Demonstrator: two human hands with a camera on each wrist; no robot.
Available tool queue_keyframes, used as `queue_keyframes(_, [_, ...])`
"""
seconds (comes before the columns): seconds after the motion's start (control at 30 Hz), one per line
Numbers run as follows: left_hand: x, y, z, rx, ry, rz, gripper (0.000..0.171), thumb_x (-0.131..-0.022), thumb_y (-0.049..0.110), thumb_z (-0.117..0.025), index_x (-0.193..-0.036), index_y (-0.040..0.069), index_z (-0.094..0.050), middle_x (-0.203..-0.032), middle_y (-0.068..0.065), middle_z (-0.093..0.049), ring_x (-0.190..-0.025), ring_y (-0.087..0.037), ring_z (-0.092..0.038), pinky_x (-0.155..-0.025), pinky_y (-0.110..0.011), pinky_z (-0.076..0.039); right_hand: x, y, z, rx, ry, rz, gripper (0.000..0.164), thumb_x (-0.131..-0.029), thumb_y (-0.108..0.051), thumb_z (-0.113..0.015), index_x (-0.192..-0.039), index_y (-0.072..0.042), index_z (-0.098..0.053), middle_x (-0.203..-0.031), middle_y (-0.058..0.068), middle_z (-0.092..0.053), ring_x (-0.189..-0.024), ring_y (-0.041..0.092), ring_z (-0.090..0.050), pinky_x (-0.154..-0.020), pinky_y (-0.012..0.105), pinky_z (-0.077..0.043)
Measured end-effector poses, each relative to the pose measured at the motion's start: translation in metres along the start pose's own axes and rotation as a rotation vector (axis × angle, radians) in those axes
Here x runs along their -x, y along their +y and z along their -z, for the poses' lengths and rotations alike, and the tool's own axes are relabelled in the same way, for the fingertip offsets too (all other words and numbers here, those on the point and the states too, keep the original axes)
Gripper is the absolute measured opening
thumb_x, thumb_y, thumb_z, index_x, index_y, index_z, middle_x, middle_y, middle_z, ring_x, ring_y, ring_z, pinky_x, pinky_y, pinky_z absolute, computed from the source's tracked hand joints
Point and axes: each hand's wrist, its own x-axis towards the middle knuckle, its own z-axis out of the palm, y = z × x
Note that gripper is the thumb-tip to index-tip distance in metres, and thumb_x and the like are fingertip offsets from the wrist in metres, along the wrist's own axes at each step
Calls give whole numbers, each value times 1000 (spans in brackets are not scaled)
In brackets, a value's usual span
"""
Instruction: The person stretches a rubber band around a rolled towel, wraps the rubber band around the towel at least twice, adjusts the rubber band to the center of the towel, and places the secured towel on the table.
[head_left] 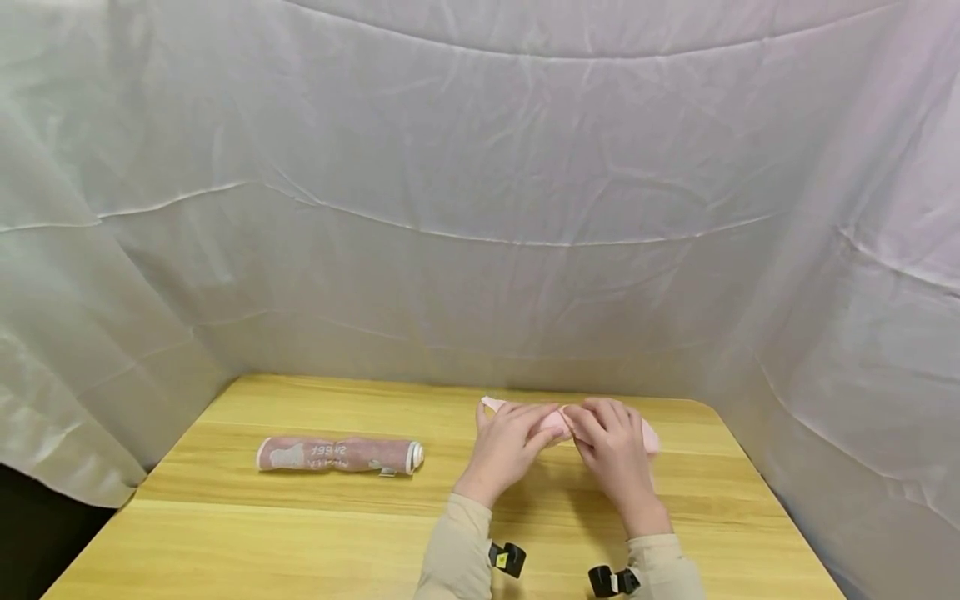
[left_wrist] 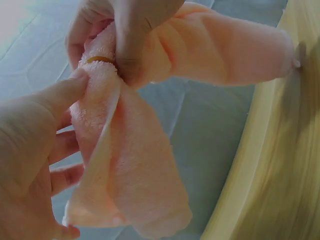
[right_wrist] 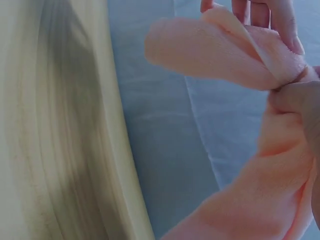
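A pink fleecy towel [head_left: 552,425] is gathered between both hands above the right part of the table. An orange-yellow rubber band [left_wrist: 100,59] circles its bunched middle, and loose ends spread to both sides. My left hand [head_left: 504,450] holds the towel beside the band, thumb on one face and fingers behind. With bent thumb and fingers, my right hand [head_left: 615,454] pinches the towel right at the band. The left wrist view shows the far towel end reaching toward the table edge. In the right wrist view the band is mostly covered by the right thumb.
A rolled dusty-pink bundle [head_left: 337,455] with white lettering and a pale end lies on the left of the wooden table [head_left: 262,542]. Grey-white curtains [head_left: 480,292] hang behind the table and along both sides. Each wrist wears a black camera mount [head_left: 510,559].
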Motion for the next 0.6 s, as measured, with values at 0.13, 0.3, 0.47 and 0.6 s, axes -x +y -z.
queue_keyframes(0.13, [0, -1, 0, -7, 4, 2, 47, -92, 58, -50, -130, 34, -61, -124, 13, -68, -115, -15, -60, -109, -77, -8, 1, 0, -4, -25, 65, 29, 22, -76, -11, -68, -98, -11, -71, -95, 12, -65, -89, 33, -57, -75, 49, -39])
queue_keyframes(0.3, [1, -4, 0, -15, -3, 12, 47, -87, 59, -56, -127, 34, -64, -117, 15, -70, -112, -13, -60, -108, -78, -2, 1, -1, -8, -48, 86, 41, 23, -75, -12, -68, -97, -10, -71, -95, 13, -65, -87, 34, -57, -74, 49, -39])
queue_keyframes(0.47, [1, -6, 0, -49, 22, 23, 40, -82, 52, -68, -116, 29, -69, -109, 10, -73, -108, -11, -62, -110, -76, -6, 2, -3, -13, -56, 70, 38, 23, -74, -14, -67, -97, -9, -71, -94, 12, -64, -87, 33, -58, -76, 49, -39])
queue_keyframes(0.6, [0, -8, -3, -92, 107, 2, 32, -79, 44, -73, -106, 26, -70, -103, 9, -74, -101, -11, -65, -110, -71, -21, 1, -7, -13, -56, 26, -6, 26, -74, -12, -69, -100, -9, -68, -98, 13, -63, -91, 32, -57, -80, 48, -39])
